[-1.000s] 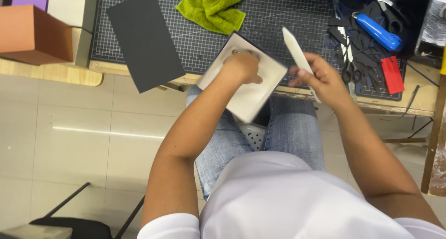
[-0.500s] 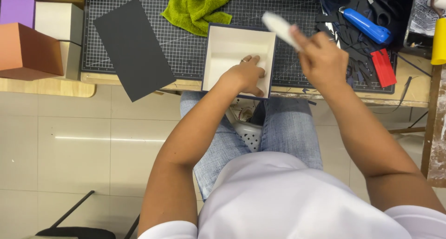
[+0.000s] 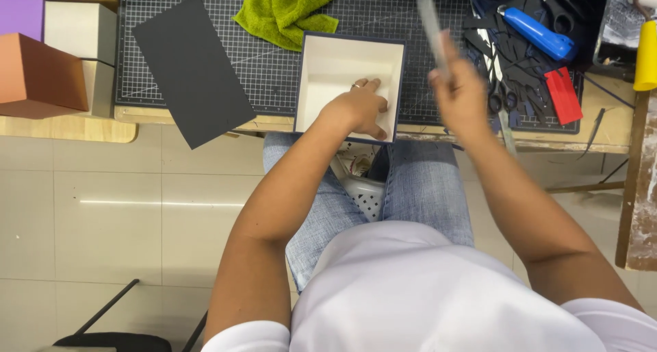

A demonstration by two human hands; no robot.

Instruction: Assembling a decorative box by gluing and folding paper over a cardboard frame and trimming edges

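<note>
While the open box (image 3: 349, 68) sits on the near edge of the gridded cutting mat (image 3: 205, 23), its cream inside facing up and its dark blue rim showing, I see the left hand (image 3: 359, 109) resting inside it at the near right corner, fingers spread flat against the floor and wall, pressing rather than gripping. The right hand (image 3: 462, 95) is raised just right of the box, blurred, and closed around a slim pale flat tool (image 3: 431, 23) that points away toward the far side. A dark grey card (image 3: 191, 71) lies tilted on the mat to the left, overhanging the near table edge. A green cloth (image 3: 287, 6) is bunched just beyond the box. Far right I make out a blue knife (image 3: 537, 31), a red piece (image 3: 562, 95) and scissors (image 3: 496, 102). Orange (image 3: 37, 78) and purple (image 3: 20, 16) boxes stand at the left
</note>
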